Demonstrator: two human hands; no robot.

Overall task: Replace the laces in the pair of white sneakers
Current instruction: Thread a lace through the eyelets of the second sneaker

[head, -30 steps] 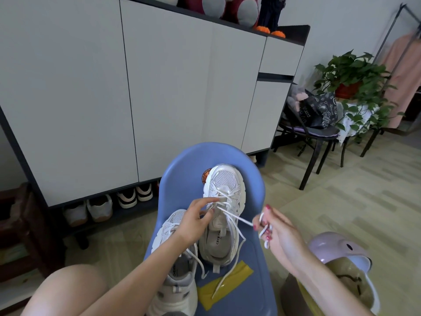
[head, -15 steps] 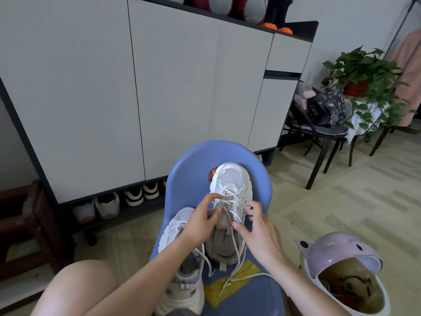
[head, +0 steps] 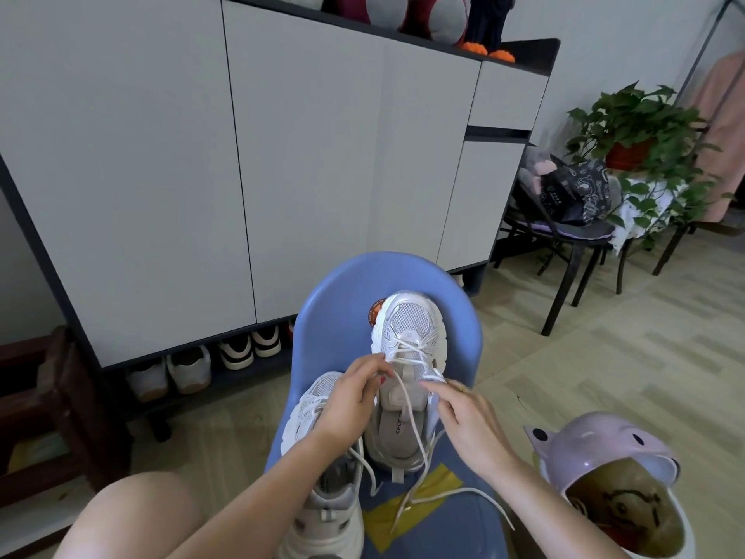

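Lacing is the step in hand, judged from how the parts lie. Landmark for all positions: the blue chair (head: pixel 334 316), whose seat serves as the surface.

1. Nearest me, on the front of the chair seat, a yellow packet (head: pixel 433 492) lies flat. Loose ends of the white lace (head: pixel 407 409) trail across it.
2. On the left half of the seat lies the left sneaker (head: pixel 318 498), its own lace hanging slack.
3. Above the middle of the seat I hold my left hand (head: pixel 350 401). Its grip is closed: fingertips pinch the white lace at the upper eyelets.
4. My right hand (head: pixel 467 425) sits over the right half of the seat. Its fingers reach to the eyelet row; whether they pinch the lace I cannot tell.
5. Toward the chair back stands the right sneaker (head: pixel 407 357), toe pointing away, lace crossed through the lower eyelets only.

Next move, in my judgement: feed a lace tip through the next open eyelet, then draw both sides even. This calls for a fine pinch and a steady shoe.
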